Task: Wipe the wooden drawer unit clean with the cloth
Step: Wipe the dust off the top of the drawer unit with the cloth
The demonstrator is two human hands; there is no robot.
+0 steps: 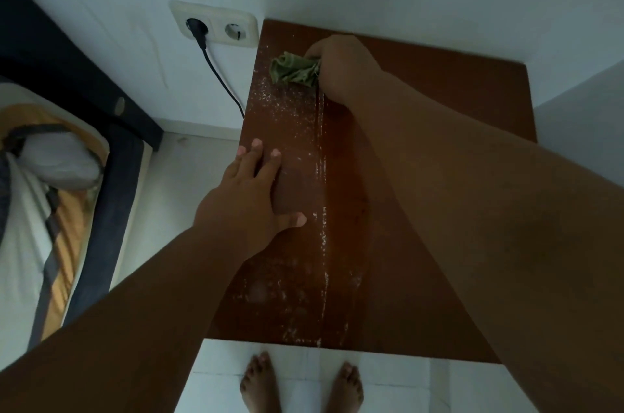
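Observation:
I look straight down on the brown wooden drawer unit [439,85], which stands in a white wall corner. White dust speckles the left strip of its top, and a pale line of dust runs front to back near the middle. My right hand [341,64] is at the far left of the top, closed on a crumpled green cloth [293,69] that presses on the wood. My left hand [251,189] lies flat on the left edge of the top, fingers spread, holding nothing.
A double wall socket [216,24] with a black plug and cable [219,74] sits just left of the unit. A dark bed frame [111,155] with bedding fills the left side. My bare feet [260,382] stand on white floor tiles in front.

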